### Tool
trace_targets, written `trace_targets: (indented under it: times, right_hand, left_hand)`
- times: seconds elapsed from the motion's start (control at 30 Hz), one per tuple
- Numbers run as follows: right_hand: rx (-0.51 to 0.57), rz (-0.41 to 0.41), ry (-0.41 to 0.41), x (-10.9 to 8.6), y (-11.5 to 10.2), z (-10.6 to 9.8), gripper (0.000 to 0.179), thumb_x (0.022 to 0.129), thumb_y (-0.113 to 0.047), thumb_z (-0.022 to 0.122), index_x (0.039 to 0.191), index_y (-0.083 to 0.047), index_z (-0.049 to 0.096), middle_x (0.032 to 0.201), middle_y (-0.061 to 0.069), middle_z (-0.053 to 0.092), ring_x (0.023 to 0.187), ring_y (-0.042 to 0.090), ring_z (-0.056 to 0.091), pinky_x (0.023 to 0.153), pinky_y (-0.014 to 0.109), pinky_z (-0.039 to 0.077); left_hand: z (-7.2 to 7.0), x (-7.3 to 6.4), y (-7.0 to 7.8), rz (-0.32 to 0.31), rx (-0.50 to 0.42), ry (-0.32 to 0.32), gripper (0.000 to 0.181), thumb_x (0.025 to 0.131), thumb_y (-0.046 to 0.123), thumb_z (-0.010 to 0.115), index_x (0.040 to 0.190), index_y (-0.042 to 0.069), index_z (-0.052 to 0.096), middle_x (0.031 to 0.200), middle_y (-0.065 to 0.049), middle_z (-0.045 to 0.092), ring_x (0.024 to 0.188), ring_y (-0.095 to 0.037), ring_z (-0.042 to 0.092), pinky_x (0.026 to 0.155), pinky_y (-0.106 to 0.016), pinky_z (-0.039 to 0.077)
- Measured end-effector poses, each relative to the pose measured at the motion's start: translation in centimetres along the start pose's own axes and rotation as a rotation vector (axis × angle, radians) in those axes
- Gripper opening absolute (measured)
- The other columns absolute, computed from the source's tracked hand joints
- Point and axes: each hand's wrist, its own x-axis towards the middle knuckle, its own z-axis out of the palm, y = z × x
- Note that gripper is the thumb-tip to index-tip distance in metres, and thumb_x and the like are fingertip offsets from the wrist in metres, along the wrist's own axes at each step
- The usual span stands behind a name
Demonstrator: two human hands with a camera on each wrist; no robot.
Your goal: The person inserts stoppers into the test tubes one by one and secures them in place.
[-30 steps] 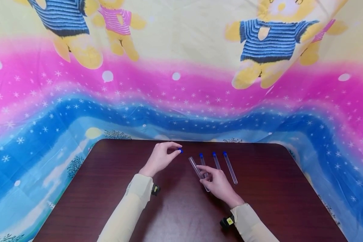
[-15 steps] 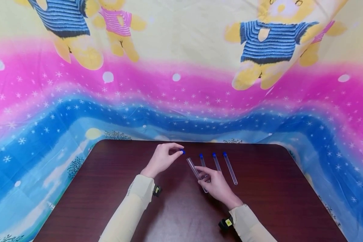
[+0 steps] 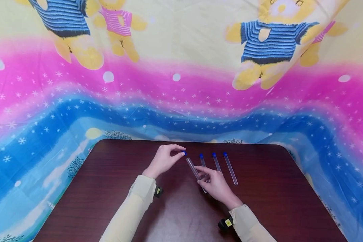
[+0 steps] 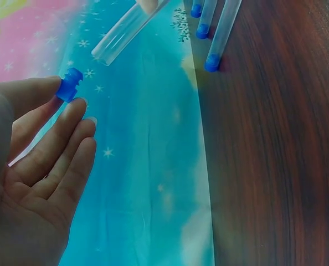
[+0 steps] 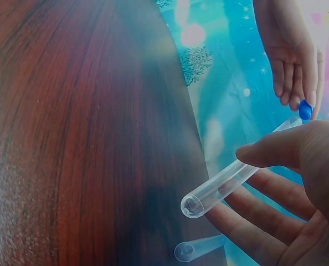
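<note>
My left hand [image 3: 163, 159] pinches a small blue stopper [image 4: 70, 85] between thumb and fingertip, its ridged plug clear of the fingers in the left wrist view. In my right hand [image 3: 217, 184] a clear test tube [image 5: 222, 187] is gripped between thumb and fingers. The tube is tilted, its uncapped mouth up and leftward in the head view. A short gap separates stopper and mouth. To the right lie several test tubes with blue stoppers: a near one [image 3: 202, 161] partly behind the held tube and hand, a middle one [image 3: 217, 163], and a far one [image 3: 231, 169].
A dark reddish-brown wooden table [image 3: 103, 188] lies under both hands. Behind it and along its sides hangs a printed cloth [image 3: 175, 101] with bears and snowflakes. A black strap device [image 3: 225, 223] sits on the right wrist, another [image 3: 158, 192] on the left.
My left hand has moved slightly right with the stopper, closer to the held tube's mouth. The right hand has shifted a little left with the tube. The capped tubes stay in place.
</note>
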Motion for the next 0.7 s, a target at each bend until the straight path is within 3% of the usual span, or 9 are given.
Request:
trace_targets:
  times: [0.5,0.7]
  right_hand:
    - [-0.018,-0.009,-0.009,-0.06,-0.12,-0.07,0.056,0.091,0.000,0.075,0.140,-0.023,0.063,0.104,0.006,0.072,0.086,0.014,0.070,0.071,0.026,0.058]
    - [-0.016,-0.015,-0.009,-0.07,-0.11,-0.07,0.055,0.091,0.000,0.075,0.140,-0.022,0.063,0.105,0.008,0.072,0.086,0.014,0.070,0.072,0.027,0.058]
  left_hand:
    - [0.31,-0.18,0.08,-0.004,-0.008,-0.022,0.021,0.095,0.022,0.076,0.116,0.020,0.078,0.112,0.005,0.073,0.091,-0.010,0.066,0.085,-0.039,0.056]
    - [0.49,-0.23,0.00,0.001,0.005,-0.028,0.021,0.095,0.023,0.076,0.116,0.020,0.078,0.112,0.006,0.073,0.092,-0.009,0.066,0.085,-0.034,0.055]
